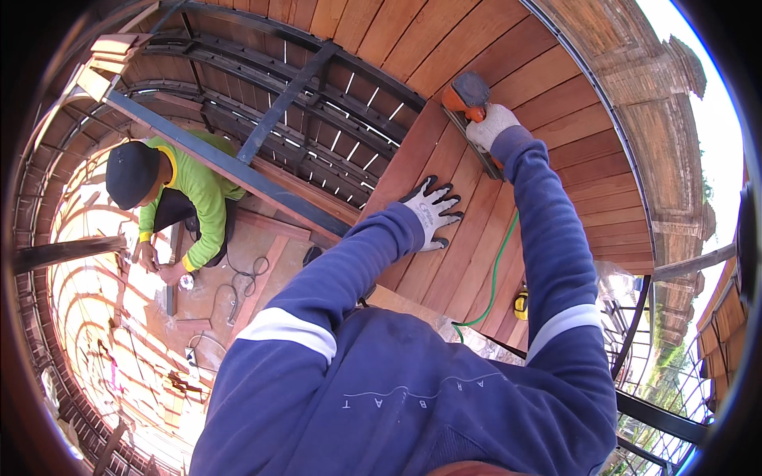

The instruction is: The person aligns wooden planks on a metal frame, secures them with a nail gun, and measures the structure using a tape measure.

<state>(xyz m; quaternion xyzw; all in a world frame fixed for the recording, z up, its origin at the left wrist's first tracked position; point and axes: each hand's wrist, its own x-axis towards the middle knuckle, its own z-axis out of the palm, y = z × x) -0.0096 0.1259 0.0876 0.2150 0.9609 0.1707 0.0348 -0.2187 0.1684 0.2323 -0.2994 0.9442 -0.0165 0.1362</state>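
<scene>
An orange and black nail gun (467, 95) is in the grip of my right hand (494, 128), gloved in white. Its long magazine slants over the reddish wooden planks (468, 238); whether the nose touches them I cannot tell. My left hand (432, 213), in a white glove with dark fingertips, lies flat on the planks to the left of the tool, fingers spread. A green air hose (498, 274) curves across the boards below my right forearm. Near the boards' lower edge sits a yellow and black tape measure (521, 304).
At left, a co-worker in a green top (210, 198) bends over the lower floor, both hands on a small piece. Between us runs a dark metal beam (214, 159), with open framing beyond. A weathered stone wall (647, 111) rises past the curved plank edge at right.
</scene>
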